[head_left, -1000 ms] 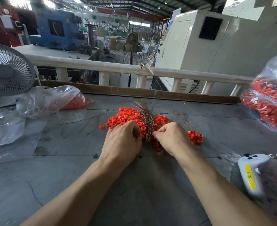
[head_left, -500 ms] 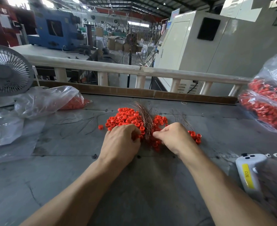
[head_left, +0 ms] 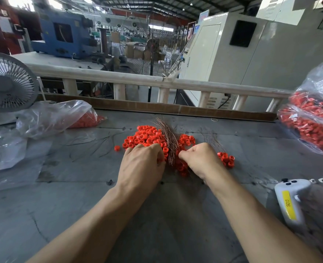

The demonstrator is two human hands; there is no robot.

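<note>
A heap of small red plastic rings (head_left: 145, 136) lies on the grey table (head_left: 81, 186), with a bundle of thin copper wires (head_left: 168, 137) lying across its middle. My left hand (head_left: 141, 166) rests palm down on the near left side of the heap, fingers curled into the rings; what they hold is hidden. My right hand (head_left: 198, 160) sits just right of the wire bundle, thumb and forefinger pinched together on something small at the bundle's near end. A few more red rings (head_left: 226, 158) lie to its right.
A clear bag with red rings (head_left: 62, 118) lies at the back left beside a grey fan (head_left: 6, 82). A full bag of red rings (head_left: 312, 120) stands at the right edge. A white controller (head_left: 290, 202) lies near right. A cardboard strip (head_left: 157, 107) and railing bound the far side.
Both hands have stayed on the heap with only slight finger movement. The view has shifted a little.
</note>
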